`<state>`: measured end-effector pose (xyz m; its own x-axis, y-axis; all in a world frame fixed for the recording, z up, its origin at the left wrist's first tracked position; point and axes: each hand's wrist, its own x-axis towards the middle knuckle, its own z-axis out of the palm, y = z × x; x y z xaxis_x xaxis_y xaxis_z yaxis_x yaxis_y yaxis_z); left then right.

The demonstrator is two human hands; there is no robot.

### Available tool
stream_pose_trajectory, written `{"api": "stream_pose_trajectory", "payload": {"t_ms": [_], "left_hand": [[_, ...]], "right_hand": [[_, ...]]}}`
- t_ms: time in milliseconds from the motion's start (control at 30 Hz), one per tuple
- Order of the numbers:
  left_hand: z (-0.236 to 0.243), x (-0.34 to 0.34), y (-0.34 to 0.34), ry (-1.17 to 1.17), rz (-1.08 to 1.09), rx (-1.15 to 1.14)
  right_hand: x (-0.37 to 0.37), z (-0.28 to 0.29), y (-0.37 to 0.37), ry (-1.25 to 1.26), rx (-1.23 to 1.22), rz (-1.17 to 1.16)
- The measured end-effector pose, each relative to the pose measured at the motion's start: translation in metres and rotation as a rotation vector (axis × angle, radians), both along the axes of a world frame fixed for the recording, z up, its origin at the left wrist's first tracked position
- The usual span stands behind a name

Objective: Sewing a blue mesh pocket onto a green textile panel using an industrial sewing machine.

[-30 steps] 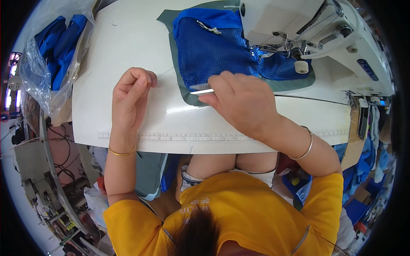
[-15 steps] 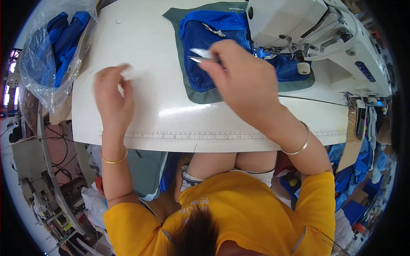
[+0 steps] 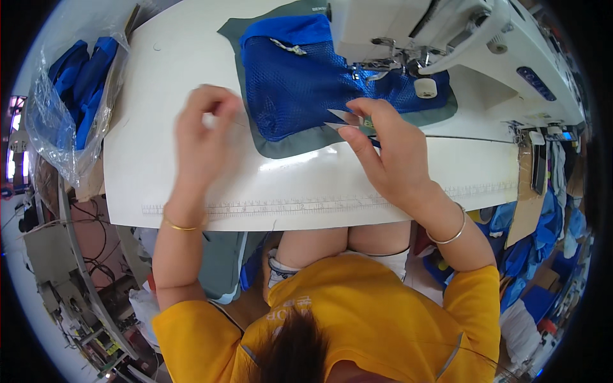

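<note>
My right hand [image 3: 399, 153] holds a pair of thread snips [image 3: 345, 117], their two pointed blades spread apart, over the near edge of the work. Blue mesh fabric [image 3: 287, 86] with a plain blue top band lies on a grey-green fabric panel [image 3: 273, 149]. Its right part runs beneath the sewing machine [image 3: 469, 38], where the machine head hides some of it. A short whitish cord [image 3: 288, 48] shows at the band. Left of the fabric, my left hand [image 3: 201, 137] is raised with thumb and fingertips pinched together. It is blurred, and whatever the pinch holds is unclear.
A clear plastic bag [image 3: 38, 121] with blue pieces [image 3: 86, 83] stands at the table's left. A printed ruler scale [image 3: 300, 208] follows the front edge of the white table [image 3: 159, 115]. Blue cloth [image 3: 520, 252] hangs at the right, beside a cardboard piece [image 3: 520, 210].
My right hand with the snips has drawn back from over the mesh, toward the near right. My left hand has moved right, closer to the fabric. The whole view has shifted slightly.
</note>
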<state>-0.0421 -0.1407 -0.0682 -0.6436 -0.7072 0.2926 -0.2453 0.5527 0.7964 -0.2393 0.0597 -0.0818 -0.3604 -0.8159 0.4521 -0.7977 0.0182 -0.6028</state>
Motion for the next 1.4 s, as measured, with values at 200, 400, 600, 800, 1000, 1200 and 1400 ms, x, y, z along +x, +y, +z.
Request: {"api": "stream_pose_trajectory", "payload": {"t_ms": [200,400,600,800,1000,1200,1400], "left_hand": [[0.019,0.022,0.000,-0.054,0.072,-0.650],[0.002,-0.027,0.035,-0.256,-0.468,-0.842],[-0.003,-0.041,0.024,-0.275,-0.479,-0.815],[-0.004,-0.074,0.043,-0.119,-0.504,-0.918],[-0.010,-0.105,0.045,-0.139,-0.504,-0.833],[-0.016,-0.113,0.035,-0.129,-0.473,-0.635],[-0.026,-0.115,0.035,-0.138,-0.270,-0.244]], "right_hand": [[-0.020,0.003,0.017,0.071,0.066,0.025],[-0.032,0.000,0.026,0.236,0.109,0.085],[-0.046,-0.006,0.037,0.382,0.249,0.116],[-0.046,-0.008,0.036,0.349,0.216,0.137],[-0.054,-0.001,0.034,0.364,0.234,0.179],[-0.064,0.000,0.026,0.409,0.223,0.203],[-0.071,-0.003,0.021,0.422,0.230,0.221]]}}
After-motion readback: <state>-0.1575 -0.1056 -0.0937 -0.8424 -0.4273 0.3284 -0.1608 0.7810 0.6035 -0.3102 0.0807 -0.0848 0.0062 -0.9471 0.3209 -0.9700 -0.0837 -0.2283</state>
